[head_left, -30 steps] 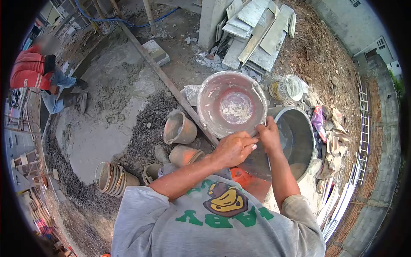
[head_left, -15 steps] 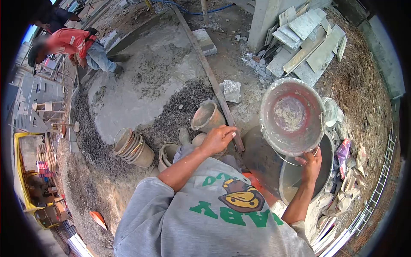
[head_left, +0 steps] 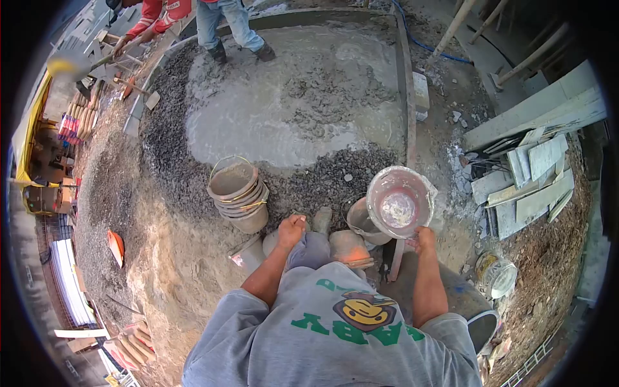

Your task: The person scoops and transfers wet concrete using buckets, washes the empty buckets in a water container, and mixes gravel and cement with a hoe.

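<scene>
My right hand (head_left: 423, 240) is closed on the near rim of a cement-smeared bucket (head_left: 401, 202), whose mouth tilts up toward me. Dried grey mix coats its inside, and the bottom looks pale with a reddish ring. My left hand (head_left: 292, 230) is a loose fist over my knee, with nothing visible in it. Just beyond it stands a stack of nested buckets (head_left: 240, 197). Another bucket (head_left: 362, 222) sits partly behind the held one, and one with an orange patch (head_left: 351, 248) is by my legs. A large dark drum (head_left: 454, 290) lies under my right forearm.
Wet concrete (head_left: 251, 122) spreads ahead, bordered by dark gravel (head_left: 171, 122) and a long board (head_left: 409, 97). A person in jeans (head_left: 225, 22) stands in it, holding a long-handled tool. Stacked boards (head_left: 532, 177) lie right, near a clear pail (head_left: 496, 274).
My view has swung right. The bucket in my right hand has moved from over the drum toward the gravel and other buckets. My left hand has drawn back and its fingers have curled.
</scene>
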A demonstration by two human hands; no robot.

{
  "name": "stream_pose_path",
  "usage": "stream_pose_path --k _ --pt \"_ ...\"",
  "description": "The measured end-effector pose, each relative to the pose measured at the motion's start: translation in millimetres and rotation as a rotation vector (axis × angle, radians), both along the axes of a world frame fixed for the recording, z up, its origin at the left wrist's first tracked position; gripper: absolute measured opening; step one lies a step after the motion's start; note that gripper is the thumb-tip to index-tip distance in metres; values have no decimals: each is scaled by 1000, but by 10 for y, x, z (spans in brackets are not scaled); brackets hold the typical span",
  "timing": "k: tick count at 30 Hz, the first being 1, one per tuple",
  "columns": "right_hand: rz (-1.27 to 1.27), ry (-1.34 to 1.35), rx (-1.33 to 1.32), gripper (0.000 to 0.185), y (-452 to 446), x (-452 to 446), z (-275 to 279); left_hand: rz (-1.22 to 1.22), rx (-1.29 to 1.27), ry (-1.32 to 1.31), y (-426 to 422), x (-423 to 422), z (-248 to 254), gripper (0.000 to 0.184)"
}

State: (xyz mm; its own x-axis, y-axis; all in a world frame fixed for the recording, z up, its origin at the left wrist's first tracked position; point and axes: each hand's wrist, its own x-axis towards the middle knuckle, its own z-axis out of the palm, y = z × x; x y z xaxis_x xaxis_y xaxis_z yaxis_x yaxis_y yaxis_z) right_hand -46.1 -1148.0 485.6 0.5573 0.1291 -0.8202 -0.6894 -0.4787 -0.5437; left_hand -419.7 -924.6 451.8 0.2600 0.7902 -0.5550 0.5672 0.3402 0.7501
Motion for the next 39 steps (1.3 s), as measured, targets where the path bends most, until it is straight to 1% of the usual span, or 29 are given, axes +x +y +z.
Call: stream_pose_path --k 1,3,4,7,8,10,11,12,14,15,16,17,19,20,21,23,24,26,27,28,31,32,34,36,37,38,39 --pt "3 32 -30 33 157 24 -66 -33 35 84 182 -227 -129 28" --pt "-13 23 -50 34 468 36 -120 -96 98 251 560 -558 -224 27" --pt "-15 24 -70 35 544 12 -134 -123 41 246 783 -715 -272 27" --pt "23 56 -7 45 712 110 -189 -176 101 335 1475 -895 -114 26" --pt "1 23 -72 49 776 179 -241 -49 130 282 1627 -804 169 26" --pt "-39 -57 -217 58 775 354 -339 150 73 55 1926 -727 204 25" --pt "11 -106 -325 63 758 448 -315 250 49 -64 2004 -699 212 25" --pt "60 -162 -425 69 770 575 -290 294 25 -110 2035 -660 214 25" --pt "30 -294 -383 67 649 980 -535 387 -17 -203 2008 -560 200 24" --pt "102 -397 -438 62 870 1128 -463 426 -40 -247 1986 -514 190 24" --pt "168 -493 -503 57 961 1233 -375 407 -86 -210 1909 -510 174 27" --pt "230 -582 -578 53 940 1309 -297 285 -47 -53 1804 -557 139 28" --pt "246 -552 -444 48 1290 1288 124 23 28 252 1612 -639 34 30" --pt "248 -537 -378 46 1458 1291 251 175 -33 126 1436 -712 -558 32" --pt "533 -669 -441 43 1484 1427 152 185 -51 126 1348 -725 -582 32" --pt "697 -721 -443 39 1635 1450 184 190 -88 122 1203 -692 -532 32" --pt "572 -657 -375 38 1853 1303 291 118 -154 156 1241 -645 -239 32" --pt "608 -556 -411 34 2060 1339 113 196 -97 85 1264 -672 -435 26" --pt "618 -523 -400 34 2215 1293 118 247 -71 55 1311 -600 -257 27" --pt "639 -485 -390 33 2374 1198 113 222 -129 146 1411 -575 -70 26" --pt "705 -380 -377 32 2823 1084 -100 346 -39 51 1746 -545 -73 26" --pt "729 -350 -371 32 3008 1113 -227 413 -54 39 1884 -523 -34 26" --pt "850 -237 -399 33 3350 1218 -506 547 -77 12 2214 -464 67 25" --pt "1004 -162 -435 33 3874 1392 -680 666 -53 -52 2532 -471 -18 29" --pt "1093 -135 -459 32 4113 1490 -739 717 -57 -80 2513 -444 -66 32" --pt "1185 -117 -481 32 4357 1613 -739 803 -85 -95 2434 -335 13 29" --pt "1198 -169 -463 31 4680 1732 -752 898 -87 -121 2497 -208 245 27"
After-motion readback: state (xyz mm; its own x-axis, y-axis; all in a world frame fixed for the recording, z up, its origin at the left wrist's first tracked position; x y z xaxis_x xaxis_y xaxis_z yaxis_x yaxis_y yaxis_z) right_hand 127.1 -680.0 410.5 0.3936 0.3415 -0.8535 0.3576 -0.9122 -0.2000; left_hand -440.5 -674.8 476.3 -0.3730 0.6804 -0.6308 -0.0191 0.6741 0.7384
